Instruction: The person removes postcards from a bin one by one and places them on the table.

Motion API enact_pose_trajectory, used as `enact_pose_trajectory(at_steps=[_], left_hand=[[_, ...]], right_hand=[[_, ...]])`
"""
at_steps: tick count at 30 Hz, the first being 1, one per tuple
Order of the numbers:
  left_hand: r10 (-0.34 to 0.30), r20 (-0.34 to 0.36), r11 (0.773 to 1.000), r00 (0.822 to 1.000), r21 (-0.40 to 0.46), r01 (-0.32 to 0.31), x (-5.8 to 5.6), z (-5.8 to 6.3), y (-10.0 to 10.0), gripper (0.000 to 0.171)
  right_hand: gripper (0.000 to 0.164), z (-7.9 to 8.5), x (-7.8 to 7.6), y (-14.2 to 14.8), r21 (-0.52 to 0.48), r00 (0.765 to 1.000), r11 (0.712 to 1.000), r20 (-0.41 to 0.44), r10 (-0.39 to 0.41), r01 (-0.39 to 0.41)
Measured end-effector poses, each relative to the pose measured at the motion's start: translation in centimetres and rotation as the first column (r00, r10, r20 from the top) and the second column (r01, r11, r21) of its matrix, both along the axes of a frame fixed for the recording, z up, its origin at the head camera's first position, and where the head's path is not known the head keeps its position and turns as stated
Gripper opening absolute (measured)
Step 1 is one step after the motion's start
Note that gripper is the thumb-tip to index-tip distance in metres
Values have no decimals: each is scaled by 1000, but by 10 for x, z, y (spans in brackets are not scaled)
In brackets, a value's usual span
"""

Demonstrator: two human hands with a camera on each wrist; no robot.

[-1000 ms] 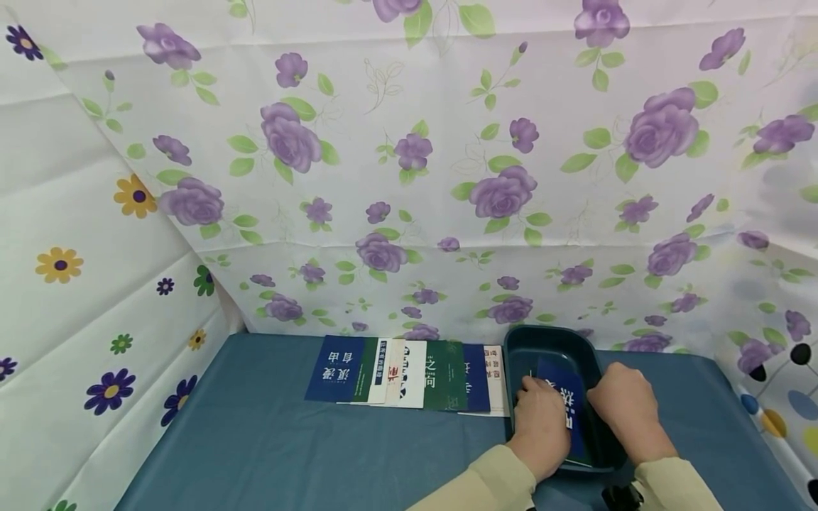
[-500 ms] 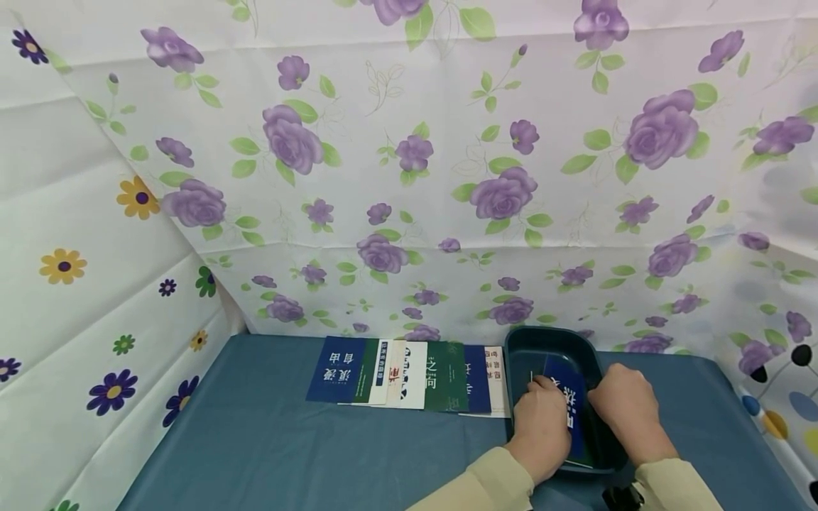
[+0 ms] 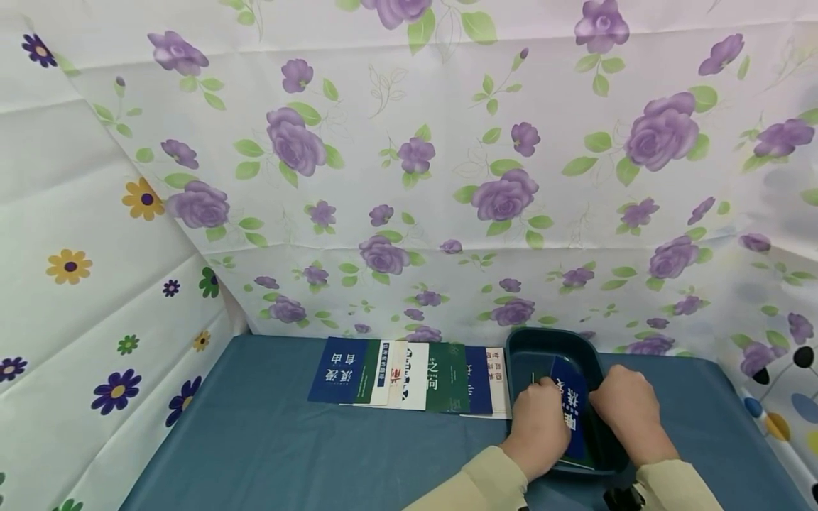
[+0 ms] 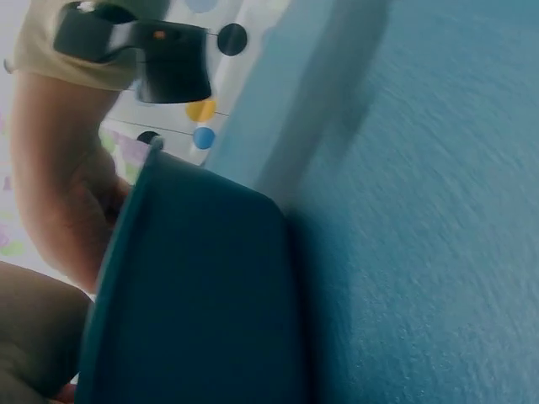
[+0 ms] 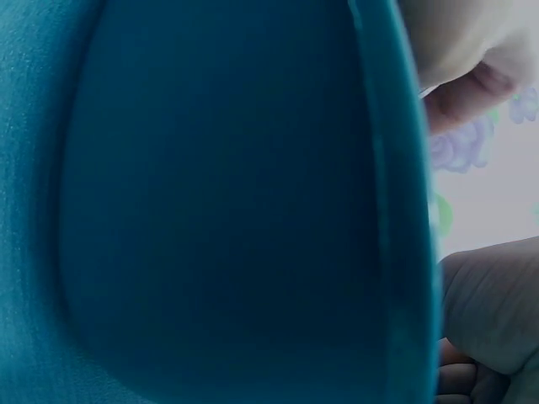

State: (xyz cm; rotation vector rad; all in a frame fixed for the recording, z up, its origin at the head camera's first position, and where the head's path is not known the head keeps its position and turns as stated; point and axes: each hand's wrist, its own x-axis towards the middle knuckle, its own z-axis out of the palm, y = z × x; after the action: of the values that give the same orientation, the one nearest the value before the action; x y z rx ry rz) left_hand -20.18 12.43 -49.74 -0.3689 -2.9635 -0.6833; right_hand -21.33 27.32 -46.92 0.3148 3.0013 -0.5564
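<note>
A dark teal tub [image 3: 556,341] stands at the table's right side with a blue card [image 3: 574,401] bearing white characters inside, tilted. My left hand [image 3: 537,429] reaches over the tub's left side and holds the card's left part with bent fingers; the thumb is hidden. A thin pale edge shows beside its knuckles. Over the right rim, my right hand [image 3: 629,411] has its fingers curled inside, close to the card's right edge. What they hold is hidden. In the right wrist view, curled fingers of the right hand [image 5: 497,307] show past the tub's wall [image 5: 236,194].
Left of the tub lies an overlapping row of cards: a blue one [image 3: 339,369], a white one [image 3: 415,376], a green one [image 3: 447,376] and several others. The blue-grey table [image 3: 287,454] meets a flowered cloth [image 3: 383,177] at the back.
Inside the tub, the blue card has slid slightly to the right, baring more of it beside my left hand. The hands and the tub have hardly moved.
</note>
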Motion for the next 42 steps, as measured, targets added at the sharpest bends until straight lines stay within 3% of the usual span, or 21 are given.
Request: enact_pose_trajectory(at_steps=[4, 7, 13, 18, 26, 35, 42], left_hand=[[-18, 47, 986, 999, 169, 10, -1, 3, -7, 38], [-17, 61, 971, 998, 237, 2, 0, 6, -11, 36], [-19, 6, 933, 1000, 359, 16, 1, 8, -20, 33], [-22, -33, 905, 999, 423, 34, 1, 13, -31, 30], [-6, -72, 835, 997, 549, 45, -1, 21, -54, 27], [92, -139, 770, 986, 638, 18, -9, 29, -91, 23], [170, -158, 751, 973, 659, -25, -14, 35, -121, 18]], right_hand=[[22, 0, -1, 1, 7, 1000, 1000, 12, 5, -5], [21, 1, -2, 1, 15, 1000, 1000, 26, 10, -11], [18, 1, -4, 2, 11, 999, 1000, 39, 9, -9], [17, 1, -5, 2, 6, 999, 1000, 38, -2, 2], [15, -1, -4, 2, 6, 999, 1000, 33, -6, 6], [16, -2, -4, 2, -3, 1000, 1000, 27, -2, 3], [16, 0, -7, 2, 19, 998, 1000, 67, -3, 2]])
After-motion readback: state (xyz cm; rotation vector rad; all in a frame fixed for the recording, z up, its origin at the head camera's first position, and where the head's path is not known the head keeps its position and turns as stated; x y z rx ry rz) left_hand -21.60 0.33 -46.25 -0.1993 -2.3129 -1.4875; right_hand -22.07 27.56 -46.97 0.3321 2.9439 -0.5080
